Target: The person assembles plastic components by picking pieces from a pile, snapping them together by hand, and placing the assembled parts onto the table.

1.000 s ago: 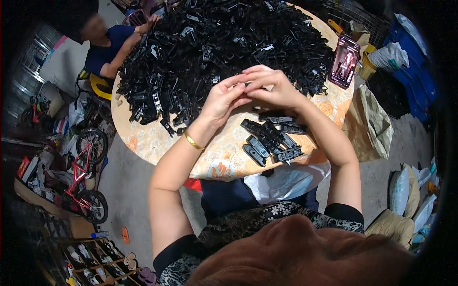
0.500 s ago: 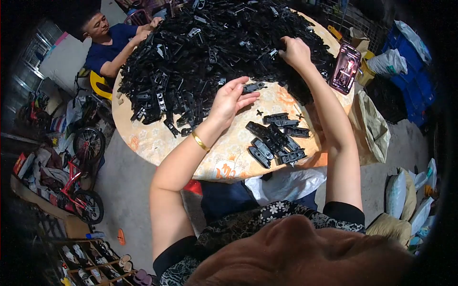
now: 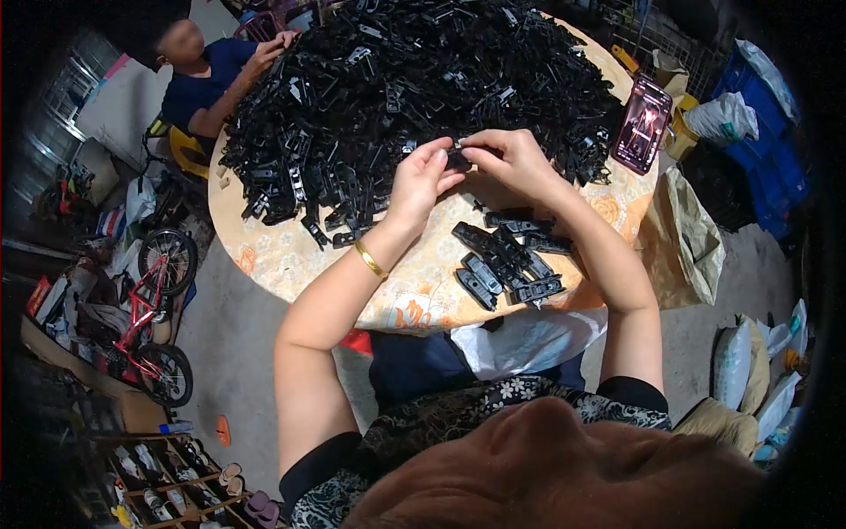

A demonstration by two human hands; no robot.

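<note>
My left hand (image 3: 416, 187) is closed on a black plastic part (image 3: 456, 161), held between thumb and fingers above the near edge of a big heap of similar black parts (image 3: 423, 79). From the right, my right hand (image 3: 522, 166) meets it, thumb and forefinger pinched at the same part. Whether a second small piece sits between those fingertips is hidden. Close to my body, right of my left forearm, lies a small group of elongated black parts (image 3: 507, 256) on the patterned tablecloth (image 3: 291, 273).
A phone (image 3: 641, 125) with a lit screen stands at the table's right edge, above a beige sack (image 3: 683, 234). Across the table at far left, another person (image 3: 198, 88) has their hands at the heap. A red bicycle (image 3: 154, 309) and shoe rack (image 3: 176, 485) are left.
My right hand has left the heap's right side and come left and nearer to meet my left hand. The left hand's fingers have closed more around the part.
</note>
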